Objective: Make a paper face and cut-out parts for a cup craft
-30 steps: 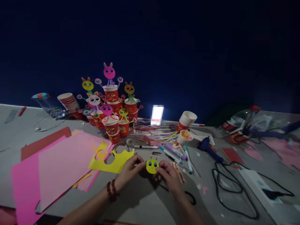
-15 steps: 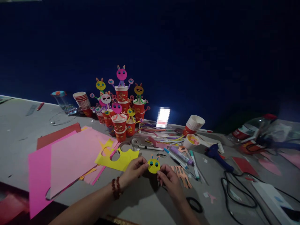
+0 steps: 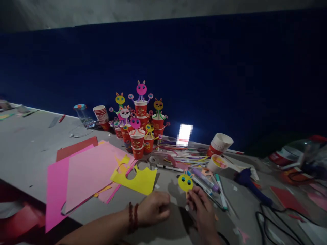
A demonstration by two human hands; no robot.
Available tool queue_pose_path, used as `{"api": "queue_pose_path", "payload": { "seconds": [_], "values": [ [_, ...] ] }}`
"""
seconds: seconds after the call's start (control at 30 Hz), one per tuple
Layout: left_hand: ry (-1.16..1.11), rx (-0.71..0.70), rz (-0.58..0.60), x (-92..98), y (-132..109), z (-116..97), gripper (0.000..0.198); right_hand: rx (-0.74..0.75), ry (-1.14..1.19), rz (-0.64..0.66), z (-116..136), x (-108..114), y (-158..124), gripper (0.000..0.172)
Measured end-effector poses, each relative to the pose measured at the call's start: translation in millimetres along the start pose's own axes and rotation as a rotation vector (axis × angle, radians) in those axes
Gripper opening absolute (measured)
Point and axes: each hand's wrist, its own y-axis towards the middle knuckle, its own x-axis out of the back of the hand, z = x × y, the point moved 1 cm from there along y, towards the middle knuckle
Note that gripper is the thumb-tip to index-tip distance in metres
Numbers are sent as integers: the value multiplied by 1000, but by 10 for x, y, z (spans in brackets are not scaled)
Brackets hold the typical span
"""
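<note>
A yellow round paper face [image 3: 185,182] with blue eyes and two ears is pinched at its lower right edge by my right hand [image 3: 200,204]. My left hand [image 3: 155,208], with a red bead bracelet at its wrist, is curled closed just left of it, apart from the face; nothing shows in its fingers. Just behind my left hand lies a cut yellow sheet [image 3: 140,180] with round holes. Markers [image 3: 204,178] lie behind and to the right of the face.
Decorated red cups [image 3: 138,139] with paper figures stand at the back, near pipe cleaners [image 3: 186,154] and a bright screen [image 3: 184,134]. Pink sheets [image 3: 89,166] are at left. A glue gun [image 3: 249,183], black cord [image 3: 265,217] and bottle [image 3: 288,151] are at right.
My left hand has let go of the yellow face and closed. My right hand alone now holds it, further right and tilted. The view has shifted, showing more wall above.
</note>
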Motion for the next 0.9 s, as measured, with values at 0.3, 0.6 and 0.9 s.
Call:
{"api": "queue_pose_path", "payload": {
  "seconds": [0.3,0.6,0.9],
  "values": [
    [-27,-19,103,4,-106,58,57,48,94,-105,69,10,-123,25],
    [44,168,-253,135,-11,180,39,22,-17,77,-29,-30,-76,30],
    [127,182,-264,178,-30,218,21,94,-197,127,26,-43,-4,35]
  ]
}}
